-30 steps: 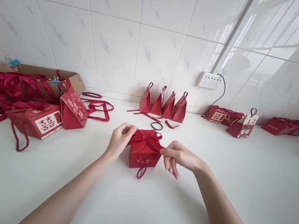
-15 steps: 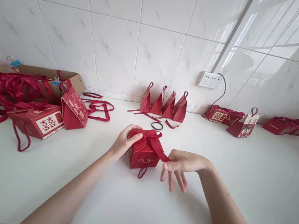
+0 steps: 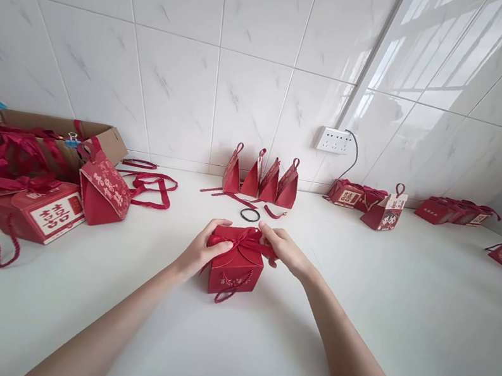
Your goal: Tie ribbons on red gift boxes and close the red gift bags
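A small red gift box (image 3: 237, 272) with a red ribbon bow (image 3: 246, 240) on top and a red cord loop at its front stands on the white counter (image 3: 254, 342) in the middle. My left hand (image 3: 199, 250) grips the box's upper left corner, thumb on the lid. My right hand (image 3: 280, 249) reaches in from the right, its fingers closed on the right side of the bow.
A cardboard box (image 3: 49, 128) with red ribbons, two larger red boxes (image 3: 42, 214) and loose ribbons lie at left. Several pointed red boxes (image 3: 259, 180) and a black hair band (image 3: 250, 215) sit behind. More red boxes (image 3: 384, 211) line the back right, below a wall socket (image 3: 333, 140).
My right hand let go of the ribbon tail it had pulled out to the right and moved back up onto the bow. The view shifted slightly to the right.
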Tool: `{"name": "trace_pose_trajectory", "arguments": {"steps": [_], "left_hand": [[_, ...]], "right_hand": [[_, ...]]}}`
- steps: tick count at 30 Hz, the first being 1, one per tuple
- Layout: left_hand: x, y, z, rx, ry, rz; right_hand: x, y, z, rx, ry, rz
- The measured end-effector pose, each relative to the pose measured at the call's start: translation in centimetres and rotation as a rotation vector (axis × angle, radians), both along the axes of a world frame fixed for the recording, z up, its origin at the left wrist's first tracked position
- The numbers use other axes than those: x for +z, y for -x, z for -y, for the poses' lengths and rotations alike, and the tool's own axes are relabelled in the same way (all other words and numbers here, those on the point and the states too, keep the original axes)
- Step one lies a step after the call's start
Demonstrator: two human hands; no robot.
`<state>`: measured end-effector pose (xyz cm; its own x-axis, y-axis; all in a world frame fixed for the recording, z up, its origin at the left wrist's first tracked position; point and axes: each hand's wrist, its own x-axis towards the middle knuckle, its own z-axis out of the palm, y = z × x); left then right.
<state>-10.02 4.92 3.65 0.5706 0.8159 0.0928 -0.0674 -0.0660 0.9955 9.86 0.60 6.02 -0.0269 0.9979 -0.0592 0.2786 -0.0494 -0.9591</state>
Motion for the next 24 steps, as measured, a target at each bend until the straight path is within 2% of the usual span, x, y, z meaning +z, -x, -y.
{"name": "trace_pose_trajectory", "arguments": {"steps": [8,12,14,16,19,21,24], "left_hand": [[0.3,0.0,0.4,0.115,-0.015,-0.008],[0.3,0.0,0.6,0.031,0.019,-0.016],[0.2,0.0,0.6,0.032,0.014,-0.033],[0.1,0.1,0.6,0.112,-0.076,-0.065],[0.1,0.5,0.2,0.350,-0.293,-0.119],[0.2,0.8,0.1,0.428,-0.313,-0.154],[0.7,1.2,0.0,0.300,-0.187,-0.210]], "right_hand": [[0.2,-0.6,0.7,0.260,0.040,-0.015],[0.0,-0.3,0.6,0.102,0.042,-0.061],[0.0,-0.1,0.6,0.071,0.036,-0.052],[0.2,0.0,0.8,0.116,0.032,-0.041],[0.4,-0.2,0.9,0.140,0.033,-0.074],[0.4,-0.4,1.0,0.138,0.031,-0.094],[0.3,-0.7,1.0,0.178,0.030,-0.098]]}}
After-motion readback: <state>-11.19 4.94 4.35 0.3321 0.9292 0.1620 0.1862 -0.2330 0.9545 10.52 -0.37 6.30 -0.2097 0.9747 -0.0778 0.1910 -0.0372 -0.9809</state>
